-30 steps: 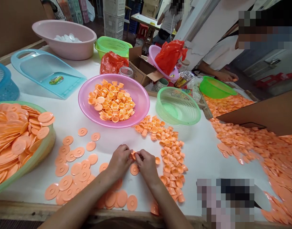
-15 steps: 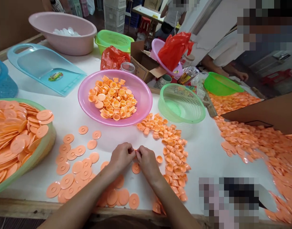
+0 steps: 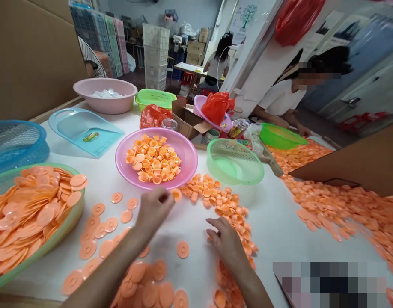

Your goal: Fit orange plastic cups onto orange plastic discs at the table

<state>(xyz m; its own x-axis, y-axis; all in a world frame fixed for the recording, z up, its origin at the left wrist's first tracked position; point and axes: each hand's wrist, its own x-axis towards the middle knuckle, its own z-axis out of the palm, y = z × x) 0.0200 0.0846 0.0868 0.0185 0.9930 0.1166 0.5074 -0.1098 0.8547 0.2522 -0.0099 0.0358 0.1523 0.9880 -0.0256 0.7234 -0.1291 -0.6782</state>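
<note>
My left hand [image 3: 154,208] is raised over the white table, fingers pinched on a small orange plastic piece [image 3: 176,194] close to the rim of the pink bowl [image 3: 186,171], which holds several orange cups. My right hand [image 3: 224,241] hovers with fingers loosely spread beside the strip of loose orange cups [image 3: 227,204], holding nothing. A single flat orange disc [image 3: 183,249] lies on the table between my hands. More flat orange discs [image 3: 102,224] lie scattered to the left.
A green-rimmed bowl heaped with discs [image 3: 32,211] stands at left; blue basket [image 3: 13,143] and blue tray [image 3: 85,130] behind it. A green basket [image 3: 234,161] sits right of the pink bowl. A person [image 3: 286,102] works at the far right by heaps of orange parts [image 3: 344,209].
My hands have parted: the left has lifted toward the pink bowl with the orange piece, the right has dropped back toward the loose cups. The camera has tilted up.
</note>
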